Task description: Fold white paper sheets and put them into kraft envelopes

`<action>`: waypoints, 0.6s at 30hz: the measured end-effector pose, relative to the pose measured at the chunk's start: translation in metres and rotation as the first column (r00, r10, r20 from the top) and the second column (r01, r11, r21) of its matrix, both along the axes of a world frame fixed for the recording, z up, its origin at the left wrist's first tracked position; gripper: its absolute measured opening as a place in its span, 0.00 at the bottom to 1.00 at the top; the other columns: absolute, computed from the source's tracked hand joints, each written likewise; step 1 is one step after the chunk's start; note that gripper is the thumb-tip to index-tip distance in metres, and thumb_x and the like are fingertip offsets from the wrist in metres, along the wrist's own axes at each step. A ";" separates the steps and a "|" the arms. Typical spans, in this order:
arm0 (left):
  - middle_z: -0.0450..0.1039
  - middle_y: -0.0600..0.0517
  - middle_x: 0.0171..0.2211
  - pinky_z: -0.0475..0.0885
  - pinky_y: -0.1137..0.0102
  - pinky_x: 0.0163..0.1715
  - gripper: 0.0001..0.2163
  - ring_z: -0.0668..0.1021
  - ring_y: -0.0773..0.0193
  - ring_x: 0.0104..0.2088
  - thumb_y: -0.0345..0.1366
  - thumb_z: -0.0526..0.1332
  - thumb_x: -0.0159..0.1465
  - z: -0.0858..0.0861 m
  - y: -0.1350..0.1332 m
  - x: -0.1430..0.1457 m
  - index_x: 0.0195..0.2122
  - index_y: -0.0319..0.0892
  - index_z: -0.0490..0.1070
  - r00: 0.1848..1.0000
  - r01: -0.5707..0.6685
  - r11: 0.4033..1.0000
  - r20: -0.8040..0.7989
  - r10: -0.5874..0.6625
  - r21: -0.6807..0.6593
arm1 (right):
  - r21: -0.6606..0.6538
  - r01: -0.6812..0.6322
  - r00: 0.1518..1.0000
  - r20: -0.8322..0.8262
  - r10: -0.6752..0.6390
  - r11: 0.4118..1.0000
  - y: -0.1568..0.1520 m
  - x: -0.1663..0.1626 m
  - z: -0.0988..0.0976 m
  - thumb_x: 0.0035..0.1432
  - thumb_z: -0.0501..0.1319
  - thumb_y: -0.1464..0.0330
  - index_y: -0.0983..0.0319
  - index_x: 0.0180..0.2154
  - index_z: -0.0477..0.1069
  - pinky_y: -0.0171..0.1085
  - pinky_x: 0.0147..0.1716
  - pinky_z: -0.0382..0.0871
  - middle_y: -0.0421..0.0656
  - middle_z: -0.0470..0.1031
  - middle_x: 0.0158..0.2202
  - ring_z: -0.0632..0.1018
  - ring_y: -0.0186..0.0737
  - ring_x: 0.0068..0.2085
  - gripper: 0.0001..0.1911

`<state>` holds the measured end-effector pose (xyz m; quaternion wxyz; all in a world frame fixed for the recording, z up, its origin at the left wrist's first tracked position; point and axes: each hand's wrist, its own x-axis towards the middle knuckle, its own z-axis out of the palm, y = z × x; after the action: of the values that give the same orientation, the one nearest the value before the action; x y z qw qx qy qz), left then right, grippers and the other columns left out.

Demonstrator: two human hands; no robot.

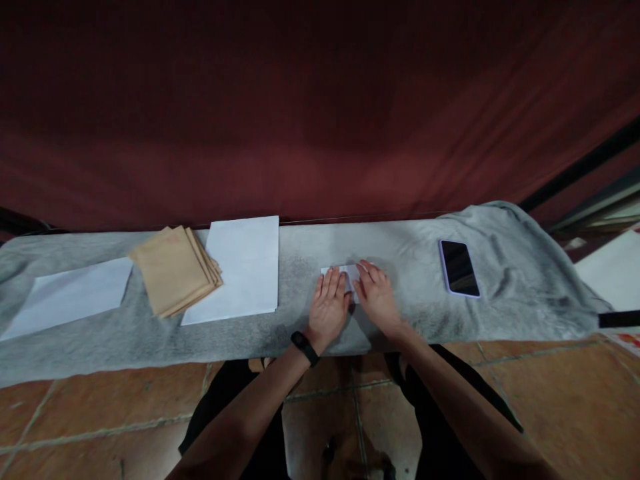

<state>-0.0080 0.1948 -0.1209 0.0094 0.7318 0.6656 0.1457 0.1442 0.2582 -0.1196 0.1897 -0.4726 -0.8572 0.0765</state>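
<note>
A small folded white paper (pixel 349 273) lies on the grey cloth (pixel 300 320) that covers the table. My left hand (pixel 329 305) rests flat on the paper's left part, fingers stretched out and close together. My right hand (pixel 376 295) lies flat on its right part, fingers extended. Most of the paper is hidden under both hands. A black band (pixel 305 347) circles my left wrist.
Left of my hands lie a stack of white sheets (pixel 239 268), a fanned pile of brown envelopes (pixel 175 269) and a white envelope (pixel 70 295). A phone (pixel 459 267) lies face up to the right. A dark red curtain (pixel 320 113) hangs behind; tiled floor below.
</note>
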 end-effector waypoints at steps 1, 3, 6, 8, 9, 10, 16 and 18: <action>0.57 0.38 0.72 0.55 0.49 0.70 0.26 0.57 0.50 0.73 0.34 0.49 0.72 -0.003 -0.001 0.002 0.71 0.35 0.55 1.000 0.021 1.000 0.002 -0.021 -0.013 | -0.012 -0.083 0.997 -0.005 0.083 0.996 -0.005 -0.003 -0.003 0.75 0.44 0.63 0.64 0.68 0.61 0.51 0.65 0.60 0.52 0.66 0.68 0.67 0.50 0.67 0.26; 0.55 0.39 0.72 0.54 0.50 0.71 0.28 0.56 0.52 0.73 0.33 0.47 0.72 -0.008 -0.003 0.004 0.73 0.34 0.51 0.999 0.043 0.999 -0.003 -0.043 -0.033 | -0.024 -0.176 0.984 0.012 0.176 0.984 -0.013 -0.008 -0.010 0.75 0.43 0.61 0.65 0.70 0.57 0.49 0.69 0.55 0.51 0.63 0.70 0.63 0.46 0.70 0.28; 0.53 0.38 0.73 0.54 0.52 0.71 0.28 0.54 0.52 0.74 0.32 0.45 0.72 -0.010 -0.004 0.002 0.73 0.32 0.51 0.999 0.026 0.999 -0.027 -0.028 -0.046 | -0.004 -0.171 0.984 0.057 0.171 0.985 -0.019 -0.007 -0.018 0.76 0.43 0.59 0.70 0.70 0.56 0.49 0.72 0.50 0.53 0.59 0.72 0.59 0.46 0.72 0.31; 0.52 0.38 0.73 0.54 0.52 0.71 0.27 0.53 0.51 0.74 0.34 0.45 0.73 -0.009 -0.006 -0.001 0.72 0.30 0.51 0.999 0.003 0.999 -0.038 -0.005 -0.052 | 0.019 -0.144 0.987 0.075 0.142 0.989 -0.019 -0.002 -0.020 0.76 0.43 0.60 0.71 0.70 0.56 0.49 0.72 0.49 0.54 0.57 0.73 0.57 0.46 0.73 0.31; 0.52 0.37 0.73 0.54 0.52 0.71 0.27 0.54 0.51 0.74 0.36 0.46 0.74 -0.008 -0.006 -0.002 0.72 0.30 0.52 0.999 -0.010 0.999 -0.042 0.008 -0.054 | 0.031 -0.129 0.989 0.079 0.126 0.991 -0.019 0.000 -0.021 0.76 0.43 0.60 0.71 0.70 0.55 0.49 0.72 0.49 0.54 0.57 0.73 0.57 0.46 0.73 0.31; 0.52 0.37 0.73 0.54 0.52 0.71 0.28 0.54 0.51 0.74 0.39 0.46 0.74 -0.007 -0.007 -0.003 0.72 0.30 0.51 0.999 -0.023 0.998 -0.045 0.020 -0.054 | 0.040 -0.115 0.990 0.081 0.112 0.992 -0.018 0.003 -0.022 0.76 0.43 0.60 0.71 0.71 0.54 0.50 0.72 0.49 0.54 0.57 0.73 0.57 0.47 0.73 0.31; 0.52 0.36 0.72 0.54 0.52 0.71 0.32 0.56 0.49 0.73 0.47 0.48 0.74 -0.002 -0.011 -0.012 0.72 0.29 0.51 0.994 -0.081 0.995 -0.075 0.077 -0.059 | 0.079 -0.053 0.996 0.080 0.047 0.995 -0.013 0.014 -0.027 0.75 0.46 0.58 0.72 0.71 0.52 0.53 0.70 0.51 0.56 0.57 0.72 0.58 0.51 0.73 0.33; 0.53 0.36 0.73 0.53 0.52 0.71 0.31 0.56 0.50 0.73 0.47 0.47 0.75 -0.002 -0.012 -0.016 0.72 0.29 0.52 0.993 -0.089 0.994 -0.087 0.083 -0.062 | 0.083 -0.030 0.996 0.084 0.023 0.996 -0.012 0.017 -0.028 0.75 0.45 0.59 0.71 0.72 0.52 0.53 0.70 0.52 0.57 0.57 0.72 0.59 0.52 0.72 0.33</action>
<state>-0.0239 0.1829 -0.1229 -0.0009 0.7072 0.7008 0.0929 0.1610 0.2459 -0.1473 0.1728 -0.4556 -0.8729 0.0230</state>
